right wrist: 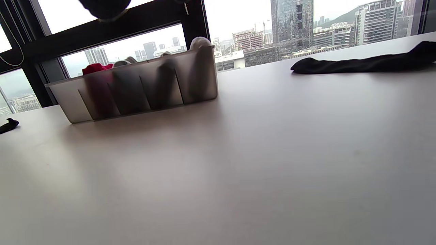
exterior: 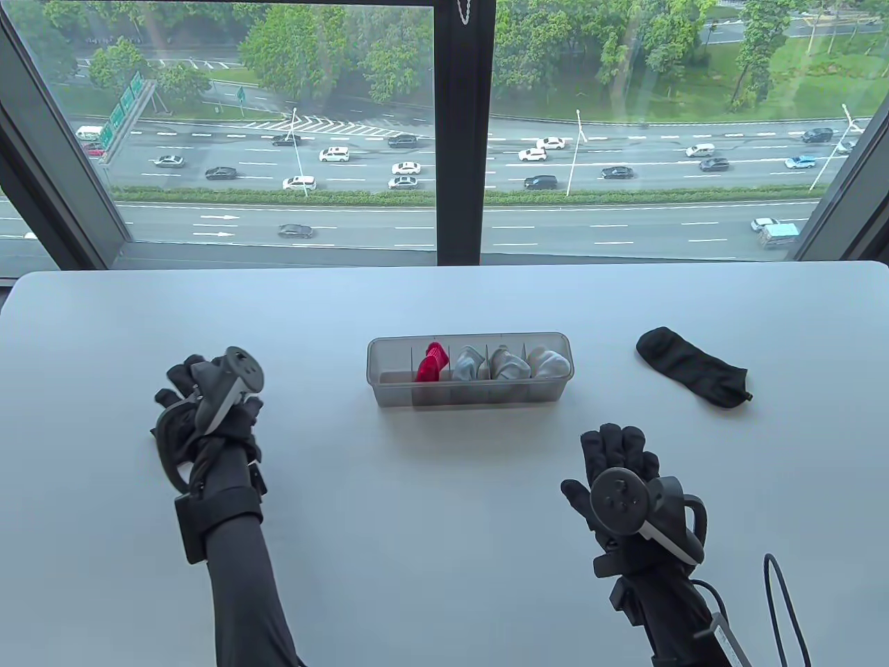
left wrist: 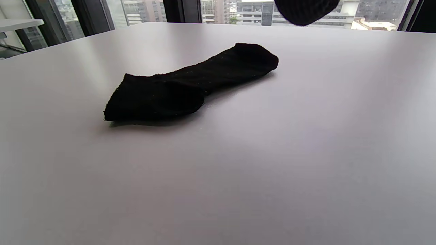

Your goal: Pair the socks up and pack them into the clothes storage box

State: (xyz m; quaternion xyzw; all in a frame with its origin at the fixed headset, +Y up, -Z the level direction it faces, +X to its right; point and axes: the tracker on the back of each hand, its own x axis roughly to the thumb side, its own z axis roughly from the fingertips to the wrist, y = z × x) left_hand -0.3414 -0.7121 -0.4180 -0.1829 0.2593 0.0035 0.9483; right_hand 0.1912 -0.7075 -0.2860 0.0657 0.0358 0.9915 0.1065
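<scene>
1. Socks: one black sock point(exterior: 694, 367) lies far right; another point(left wrist: 190, 85) is under the left hand point(exterior: 208, 410).
2. Box point(exterior: 469, 397) holds red and grey pairs.
3. Right hand point(exterior: 620, 479) is relaxed; left fingers, cannot tell.

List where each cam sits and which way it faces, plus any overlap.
Table view: overhead, looking down at the table and out the window; left hand, right hand and forearms show.
Left wrist view: low over the table, facing a flat black sock; one gloved fingertip at top.
Right wrist view: low, facing the storage box and far black sock; fingertip top left.
Shared: table and right wrist views both show that box and sock.
</scene>
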